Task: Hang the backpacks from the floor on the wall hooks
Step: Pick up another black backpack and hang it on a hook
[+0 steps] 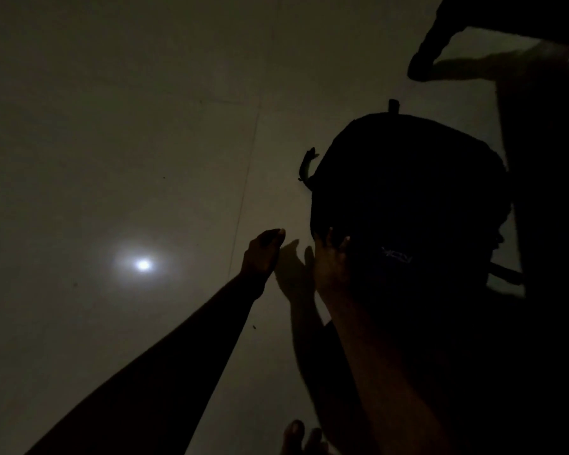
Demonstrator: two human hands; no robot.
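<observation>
The left hand [265, 254] is hovering just to the left of the backpack [408, 198], clear of it, with a strip of bare floor [112, 126] showing between the two. Its fingers are lying straight and close together, pointing towards the backpack, and nothing is sitting in them.

The right hand [330, 257] is resting against the backpack's near left edge. Its fingertips [345, 239] are lying over the dark fabric. The picture is too dark to tell whether the fingers are curling round the edge or only pressing on it, so its grasp cannot be judged. The right forearm is running down from the backpack's near side to the bottom of the view.

The backpack is lying on the tiled floor, directly beyond the right hand and to the right of the left hand. A short strap [306, 164] is sticking out from its left side. A faint logo is showing on its near part, just right of the right hand.

Beyond the backpack, at the top right, another dark shape [440, 34] is lying on the floor; what it is cannot be told. Well to the left of the backpack a bright glare [143, 265] is reflecting off the tiles. Bare toes [301, 438] are showing near the bottom edge, below the backpack.
</observation>
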